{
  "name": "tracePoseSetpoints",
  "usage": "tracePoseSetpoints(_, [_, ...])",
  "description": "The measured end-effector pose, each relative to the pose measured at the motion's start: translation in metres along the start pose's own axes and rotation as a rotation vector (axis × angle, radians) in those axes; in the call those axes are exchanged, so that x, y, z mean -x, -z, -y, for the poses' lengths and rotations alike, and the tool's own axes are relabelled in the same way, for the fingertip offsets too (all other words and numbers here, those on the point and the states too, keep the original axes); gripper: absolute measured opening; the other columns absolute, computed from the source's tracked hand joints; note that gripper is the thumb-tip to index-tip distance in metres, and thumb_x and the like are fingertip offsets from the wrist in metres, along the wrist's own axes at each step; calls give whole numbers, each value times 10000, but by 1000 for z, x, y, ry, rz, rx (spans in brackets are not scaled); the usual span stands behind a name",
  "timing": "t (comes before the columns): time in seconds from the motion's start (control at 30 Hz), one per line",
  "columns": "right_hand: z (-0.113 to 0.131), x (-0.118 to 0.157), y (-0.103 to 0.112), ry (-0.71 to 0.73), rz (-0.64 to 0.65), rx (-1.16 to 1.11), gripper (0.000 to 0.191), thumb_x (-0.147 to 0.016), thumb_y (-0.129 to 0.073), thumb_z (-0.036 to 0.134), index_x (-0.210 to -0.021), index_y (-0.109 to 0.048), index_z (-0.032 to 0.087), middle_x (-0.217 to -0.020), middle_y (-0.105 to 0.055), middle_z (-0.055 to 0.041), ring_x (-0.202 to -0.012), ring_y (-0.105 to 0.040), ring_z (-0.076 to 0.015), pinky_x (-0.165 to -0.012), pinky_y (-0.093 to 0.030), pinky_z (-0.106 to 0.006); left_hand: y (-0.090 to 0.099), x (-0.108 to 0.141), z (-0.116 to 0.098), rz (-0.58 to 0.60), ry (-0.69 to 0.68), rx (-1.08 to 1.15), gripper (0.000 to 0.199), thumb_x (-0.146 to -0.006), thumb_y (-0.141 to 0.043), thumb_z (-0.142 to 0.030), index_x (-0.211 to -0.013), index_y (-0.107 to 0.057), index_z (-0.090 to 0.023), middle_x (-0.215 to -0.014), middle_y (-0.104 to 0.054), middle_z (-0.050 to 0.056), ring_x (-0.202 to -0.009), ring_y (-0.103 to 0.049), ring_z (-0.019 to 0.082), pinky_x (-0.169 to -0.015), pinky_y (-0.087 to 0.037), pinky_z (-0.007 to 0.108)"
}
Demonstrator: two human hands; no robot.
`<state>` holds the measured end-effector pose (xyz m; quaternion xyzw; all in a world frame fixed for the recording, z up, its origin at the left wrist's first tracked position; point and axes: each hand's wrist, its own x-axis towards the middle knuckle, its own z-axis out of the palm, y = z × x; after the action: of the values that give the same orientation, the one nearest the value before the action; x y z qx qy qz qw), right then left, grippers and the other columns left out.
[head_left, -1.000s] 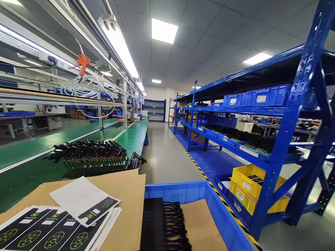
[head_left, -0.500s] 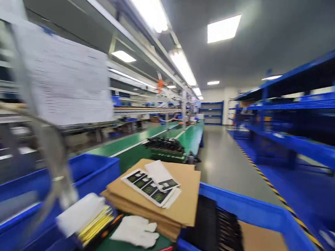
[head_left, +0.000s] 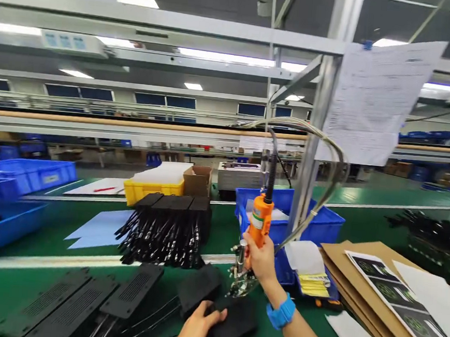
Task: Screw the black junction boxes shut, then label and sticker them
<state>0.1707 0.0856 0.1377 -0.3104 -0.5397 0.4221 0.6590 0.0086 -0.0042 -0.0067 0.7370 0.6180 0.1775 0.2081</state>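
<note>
My right hand (head_left: 260,259) is wrapped round an orange electric screwdriver (head_left: 259,218), held upright over the bench. A shiny metal fixture (head_left: 243,279) is at its lower end, above the black parts. My left hand (head_left: 199,328) has its fingers curled over the near end of a flat black plastic case (head_left: 236,322) lying on the green bench. Another black case (head_left: 200,288) lies just behind it. To the left are several black slotted cases (head_left: 133,291) with cables. A blue band circles my right wrist.
Black cases with bundled cables (head_left: 165,231) are stacked behind my hands. A yellow bin (head_left: 154,189) and a blue bin (head_left: 318,222) stand farther back. Cardboard sheets (head_left: 343,255) with printed labels lie right. A metal post (head_left: 318,118) and hanging cable rise beside the screwdriver.
My view has swung from along the line and aisle to face the bench. Both my hands now show, the right on the screwdriver and the left on a black case.
</note>
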Motion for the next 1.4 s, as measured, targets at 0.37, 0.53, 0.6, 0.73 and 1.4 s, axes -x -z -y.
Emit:
tracePoseSetpoints(0.37, [64,-22,-1,95,62,-106,566,-848,-509,664,-1123,-627,183,-577,-569,31,-422,-521,-134,-360,-442,-239,7,9,-20,51,66,23,768,-583,-850,-299,-1313,-612,-292,-1465,-462,142,-1324,-477,321,-1079,-388,340])
tracePoseSetpoints(0.53, [59,-20,-16,81,59,-115,515,-892,-489,608,-1135,-636,179,-550,-540,42,-393,-502,-122,-342,-426,-226,12,18,-31,38,73,18,792,-648,-843,-497,-1366,-552,-332,-1534,-373,150,-1384,-386,352,-1117,-345,423])
tracePoseSetpoints(0.6, [41,-13,-19,40,58,-105,519,-881,-501,610,-1122,-635,171,-556,-545,40,-389,-499,-124,-336,-419,-230,12,19,-32,21,73,24,737,-688,-822,-472,-1361,-560,-326,-1515,-396,155,-1373,-405,341,-1109,-358,411])
tracePoseSetpoints(0.73, [7,-3,-18,-6,54,-77,494,-854,-528,624,-1001,-635,165,-559,-554,28,-390,-506,-134,-326,-408,-239,9,18,-34,16,82,53,703,-696,-815,-406,-1350,-575,-308,-1488,-415,161,-1334,-457,334,-1083,-397,383])
tracePoseSetpoints(1.4, [1,14,-8,13,87,-67,478,-806,-524,617,-943,-639,173,-557,-575,-5,-310,-423,-135,-262,-337,-271,-4,15,-25,-15,64,22,707,-717,-790,-507,-1365,-544,-368,-1468,-423,156,-1314,-461,389,-1074,-398,485])
